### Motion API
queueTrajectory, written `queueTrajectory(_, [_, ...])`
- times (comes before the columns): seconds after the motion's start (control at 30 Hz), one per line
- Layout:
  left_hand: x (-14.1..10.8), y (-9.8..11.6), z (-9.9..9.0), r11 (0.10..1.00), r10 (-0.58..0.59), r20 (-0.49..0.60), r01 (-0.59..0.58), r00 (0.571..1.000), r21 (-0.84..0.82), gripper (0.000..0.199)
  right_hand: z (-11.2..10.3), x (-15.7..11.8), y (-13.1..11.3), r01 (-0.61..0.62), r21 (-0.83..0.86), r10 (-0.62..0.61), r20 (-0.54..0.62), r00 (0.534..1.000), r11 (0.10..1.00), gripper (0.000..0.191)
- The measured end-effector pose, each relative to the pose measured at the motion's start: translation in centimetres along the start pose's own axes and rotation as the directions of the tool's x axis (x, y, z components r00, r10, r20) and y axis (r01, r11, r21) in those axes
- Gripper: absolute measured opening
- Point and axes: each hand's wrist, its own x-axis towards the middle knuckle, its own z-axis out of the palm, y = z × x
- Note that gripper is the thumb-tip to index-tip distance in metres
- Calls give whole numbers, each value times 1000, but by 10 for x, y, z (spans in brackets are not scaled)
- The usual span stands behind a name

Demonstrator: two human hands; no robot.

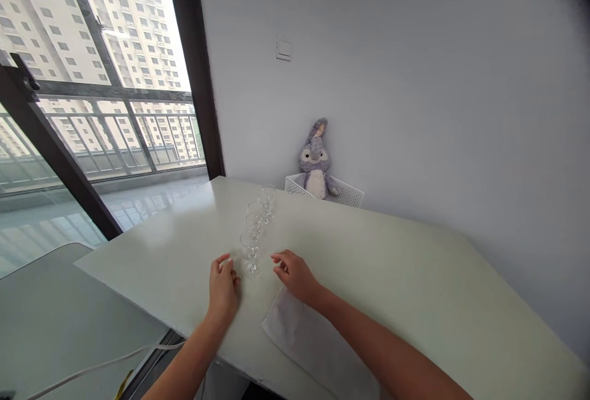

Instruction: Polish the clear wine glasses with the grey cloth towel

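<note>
Several clear stemmed glasses stand upright in a row running away from me, the nearest glass [252,252] between my two hands. Just left of it is my left hand [224,286], fingers loosely curled and holding nothing, apart from the glass. On the other side, my right hand [297,274] has its thumb and forefinger apart, facing the glass without touching it. A white cloth [313,345] lies flat on the table under my right forearm, which hides part of it. The farther glasses [268,200] overlap one another, so their outlines are hard to separate.
The pale table [391,277] reaches the wall. Behind its far edge, a grey plush rabbit [316,166] sits in a white perforated basket [348,193]. A glass door with a dark frame [196,62] is at left. A white cable [115,360] runs at lower left.
</note>
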Motion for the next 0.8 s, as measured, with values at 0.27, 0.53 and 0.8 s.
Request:
queueTrajectory(0.27, [-21,17,9,755,-435,439,585,786,-298,29,-38,-109,8,226,-228,-135,356,925,947,40])
queueTrajectory(0.53, [-10,31,33,634,-433,399,588,808,-502,33,-42,-86,37,298,-327,-165,379,911,897,52])
queueTrajectory(0.8, [-12,30,26,680,-483,275,554,831,-480,27,-74,17,125,88,-531,15,187,982,843,52])
